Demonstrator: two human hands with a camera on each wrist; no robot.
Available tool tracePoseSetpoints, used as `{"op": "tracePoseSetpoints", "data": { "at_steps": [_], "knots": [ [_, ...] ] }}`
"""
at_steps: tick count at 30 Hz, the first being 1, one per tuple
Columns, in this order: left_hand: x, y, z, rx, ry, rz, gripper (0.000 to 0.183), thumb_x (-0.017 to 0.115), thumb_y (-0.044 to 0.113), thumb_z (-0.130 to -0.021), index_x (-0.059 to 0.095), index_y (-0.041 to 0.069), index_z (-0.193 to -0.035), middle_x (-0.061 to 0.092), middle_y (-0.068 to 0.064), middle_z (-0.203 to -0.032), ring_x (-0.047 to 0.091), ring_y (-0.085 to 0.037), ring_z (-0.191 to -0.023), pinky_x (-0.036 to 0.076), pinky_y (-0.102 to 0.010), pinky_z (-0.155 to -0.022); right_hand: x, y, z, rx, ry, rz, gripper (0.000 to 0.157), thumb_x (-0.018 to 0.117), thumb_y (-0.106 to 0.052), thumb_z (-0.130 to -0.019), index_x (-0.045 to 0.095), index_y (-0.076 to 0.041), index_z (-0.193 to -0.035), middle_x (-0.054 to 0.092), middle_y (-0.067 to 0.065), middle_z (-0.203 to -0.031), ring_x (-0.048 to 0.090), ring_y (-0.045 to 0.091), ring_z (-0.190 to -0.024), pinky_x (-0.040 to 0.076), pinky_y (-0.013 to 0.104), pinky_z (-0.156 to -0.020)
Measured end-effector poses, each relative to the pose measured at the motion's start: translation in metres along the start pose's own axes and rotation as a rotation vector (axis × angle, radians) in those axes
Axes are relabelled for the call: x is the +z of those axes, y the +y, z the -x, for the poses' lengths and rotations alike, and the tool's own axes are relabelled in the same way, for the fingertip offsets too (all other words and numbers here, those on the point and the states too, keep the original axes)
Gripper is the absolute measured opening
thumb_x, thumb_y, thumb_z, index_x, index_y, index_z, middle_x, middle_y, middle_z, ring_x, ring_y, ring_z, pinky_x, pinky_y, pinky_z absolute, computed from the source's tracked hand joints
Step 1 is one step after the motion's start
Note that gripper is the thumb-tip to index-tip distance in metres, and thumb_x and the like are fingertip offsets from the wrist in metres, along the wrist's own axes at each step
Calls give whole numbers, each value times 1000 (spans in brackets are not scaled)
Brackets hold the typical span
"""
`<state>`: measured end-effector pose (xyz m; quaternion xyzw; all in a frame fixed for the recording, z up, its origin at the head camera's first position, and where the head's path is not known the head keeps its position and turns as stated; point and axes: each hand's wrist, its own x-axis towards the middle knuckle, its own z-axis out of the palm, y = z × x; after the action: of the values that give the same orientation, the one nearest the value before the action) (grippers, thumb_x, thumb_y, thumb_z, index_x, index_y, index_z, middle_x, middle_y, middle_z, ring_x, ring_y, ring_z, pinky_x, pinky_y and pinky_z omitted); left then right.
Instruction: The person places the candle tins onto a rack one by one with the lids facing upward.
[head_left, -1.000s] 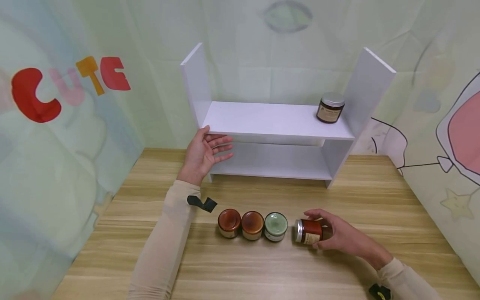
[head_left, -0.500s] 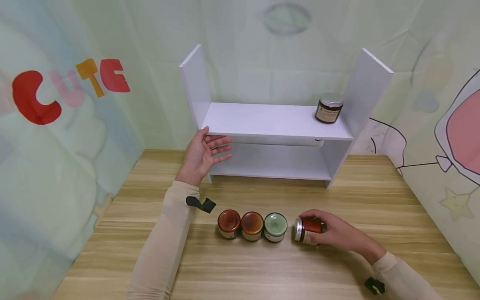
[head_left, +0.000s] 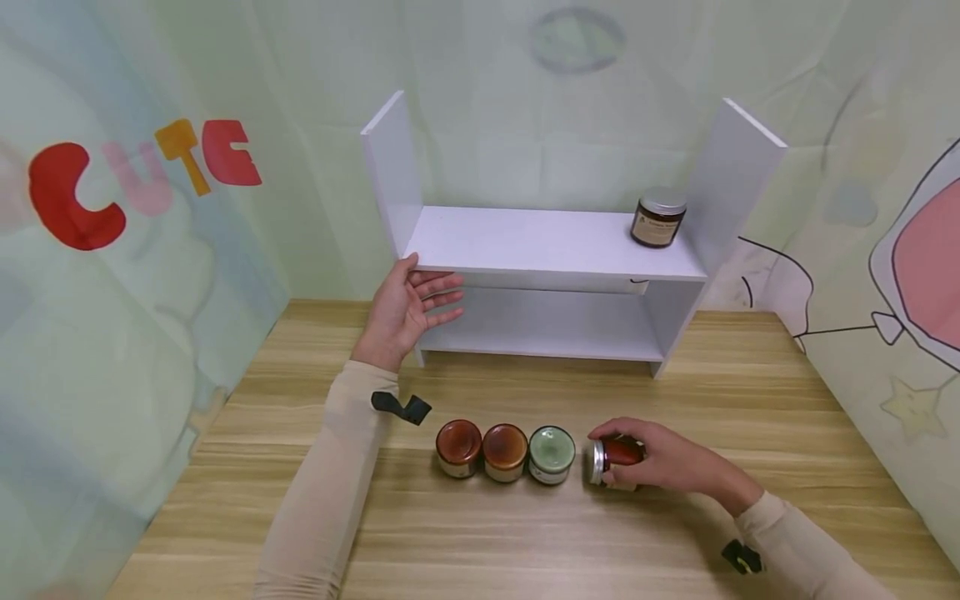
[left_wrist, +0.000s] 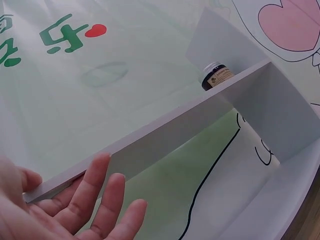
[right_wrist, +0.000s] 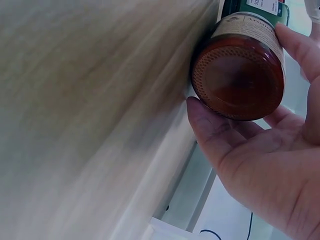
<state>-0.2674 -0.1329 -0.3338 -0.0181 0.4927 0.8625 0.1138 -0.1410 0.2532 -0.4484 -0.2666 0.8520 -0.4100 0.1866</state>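
Note:
My right hand (head_left: 660, 462) holds an amber glass jar (head_left: 622, 452) lying on its side on the table, thumb and fingers on opposite sides. Its silver lid points left and its round base (right_wrist: 237, 80) faces the right wrist camera. Left of it, a green jar (head_left: 552, 450) and two amber jars, the middle one (head_left: 505, 450) and the end one (head_left: 458, 446), stand in a row with glassy round ends up. My left hand (head_left: 405, 308) pinches the left front edge of the white shelf's upper board (head_left: 525, 242), thumb on top, index finger underneath, other fingers spread.
On the upper board's right end stands a dark jar (head_left: 658, 218) with a silver lid, beside the upright side panel (head_left: 738, 179). The shelf's lower board (head_left: 547, 321) lies below. Printed cloth walls (head_left: 225, 250) enclose the wooden table (head_left: 480, 533).
My right hand has slid left along the lying jar, covering more of its label and coming closer to the lid. The left hand stays at the shelf edge.

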Motion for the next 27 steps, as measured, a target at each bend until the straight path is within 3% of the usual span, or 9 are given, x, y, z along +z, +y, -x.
{"op": "tracePoseSetpoints", "data": {
  "at_steps": [13, 27],
  "knots": [
    [0, 0, -2, -4, -1, -2, 46, 40, 44, -109, 62, 4, -110, 78, -10, -99, 67, -32, -107, 60, -44, -81, -5, -8, -1, -12, -31, 43, 53, 80, -31, -88, 62, -10, -134, 63, 4, -120, 58, 25, -101, 51, 30, -82],
    [0, 0, -3, -9, -7, -14, 45, 41, 44, -109, 62, 4, -112, 78, -7, -95, 71, -26, -94, 60, -43, -80, -5, -11, -7, 70, -46, 88, 57, 81, -37, -85, 64, -10, -132, 62, 1, -110, 55, 20, -92, 49, 26, -73]
  ]
}}
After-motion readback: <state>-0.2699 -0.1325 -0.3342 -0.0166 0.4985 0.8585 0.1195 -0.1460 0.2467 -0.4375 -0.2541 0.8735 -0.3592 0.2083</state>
